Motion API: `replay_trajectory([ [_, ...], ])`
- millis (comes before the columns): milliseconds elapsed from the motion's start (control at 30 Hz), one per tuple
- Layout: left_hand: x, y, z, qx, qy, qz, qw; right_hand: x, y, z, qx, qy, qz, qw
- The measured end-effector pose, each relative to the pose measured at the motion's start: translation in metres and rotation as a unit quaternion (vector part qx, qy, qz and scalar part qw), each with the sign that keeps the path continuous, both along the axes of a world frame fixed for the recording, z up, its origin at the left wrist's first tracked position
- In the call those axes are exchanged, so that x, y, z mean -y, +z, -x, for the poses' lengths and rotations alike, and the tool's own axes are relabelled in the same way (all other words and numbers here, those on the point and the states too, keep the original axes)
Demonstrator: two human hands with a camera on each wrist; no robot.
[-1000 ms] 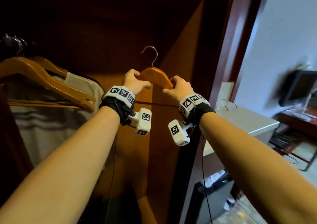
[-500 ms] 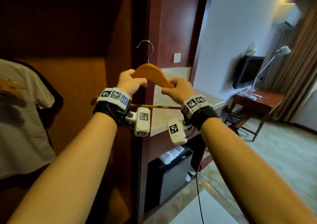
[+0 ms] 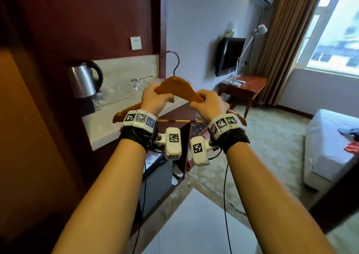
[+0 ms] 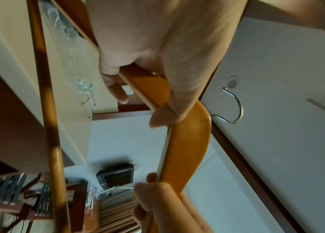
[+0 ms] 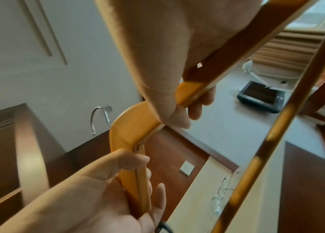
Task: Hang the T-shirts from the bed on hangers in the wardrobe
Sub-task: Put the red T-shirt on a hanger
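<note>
An empty wooden hanger (image 3: 177, 86) with a metal hook (image 3: 172, 61) is held upright at chest height in front of me. My left hand (image 3: 156, 98) grips its left shoulder and my right hand (image 3: 206, 104) grips its right shoulder. In the left wrist view the left hand's thumb and fingers (image 4: 117, 88) wrap the hanger (image 4: 187, 141). The right wrist view shows the right hand (image 5: 179, 115) curled round the hanger (image 5: 129, 130) the same way. Crumpled T-shirts (image 3: 349, 139) lie on the white bed (image 3: 326, 156) at the far right.
A dark wooden wardrobe panel (image 3: 29, 137) fills the left. Ahead is a counter (image 3: 108, 125) with a steel kettle (image 3: 83, 80) and glasses. A wall TV (image 3: 229, 56), a desk (image 3: 244, 84) with a lamp, curtains and a window lie beyond.
My view has swung right, from the wardrobe interior and its hung shirt to the room and the bed. Both hands keep the same grip on the hanger.
</note>
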State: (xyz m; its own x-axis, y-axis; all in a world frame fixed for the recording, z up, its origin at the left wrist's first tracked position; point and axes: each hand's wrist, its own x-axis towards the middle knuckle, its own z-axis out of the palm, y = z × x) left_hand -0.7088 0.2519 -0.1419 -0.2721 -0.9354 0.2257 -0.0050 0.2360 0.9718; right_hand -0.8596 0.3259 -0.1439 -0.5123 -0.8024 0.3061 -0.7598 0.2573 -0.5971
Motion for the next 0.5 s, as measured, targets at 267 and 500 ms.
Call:
replay_trajectory([
  [267, 0.037, -0.044, 0.139, -0.003, -0.063, -0.063, 0.996, -0.004, -0.055, 0.138, 0.039, -0.161, -0.001, 0.986],
  [500, 0.104, -0.066, 0.259, 0.029, -0.129, -0.089, 0.987, 0.037, -0.082, 0.247, 0.093, -0.245, 0.008, 0.965],
])
